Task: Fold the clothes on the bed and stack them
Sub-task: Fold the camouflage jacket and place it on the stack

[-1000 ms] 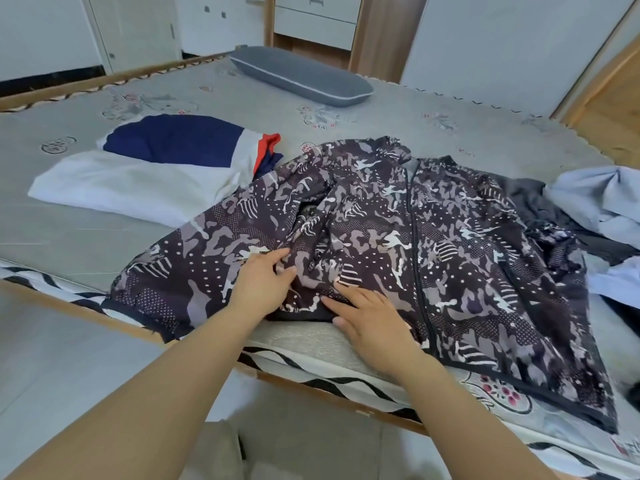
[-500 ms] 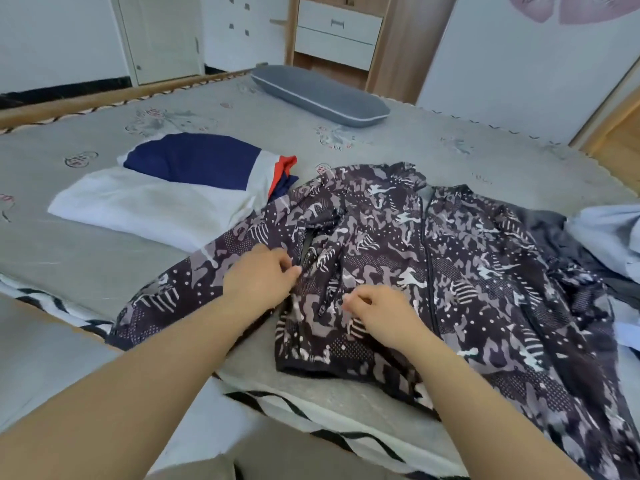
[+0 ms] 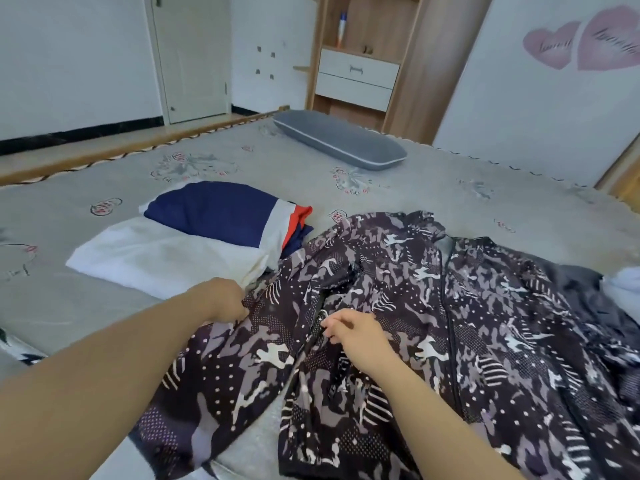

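Observation:
A dark camouflage-print jacket [image 3: 433, 317] lies front up on the grey bed [image 3: 450, 188], zip closed, its left sleeve running toward the bed's near edge. My left hand [image 3: 225, 303] grips the upper part of that sleeve near the shoulder. My right hand [image 3: 353, 334] pinches the fabric at the seam between sleeve and body. A folded stack lies to the left: a white garment [image 3: 156, 258] with a navy, white and red one [image 3: 221, 213] on top.
A grey pillow [image 3: 339, 140] lies at the far side of the bed. Dark and pale blue clothes [image 3: 620, 282] are heaped at the right edge. A wooden cabinet with drawers [image 3: 356, 77] and a white door [image 3: 194, 57] stand behind.
Both hands moved up the jacket from its hem to the sleeve and armpit seam, and went from flat to gripping. The camera tilted up, showing more of the room.

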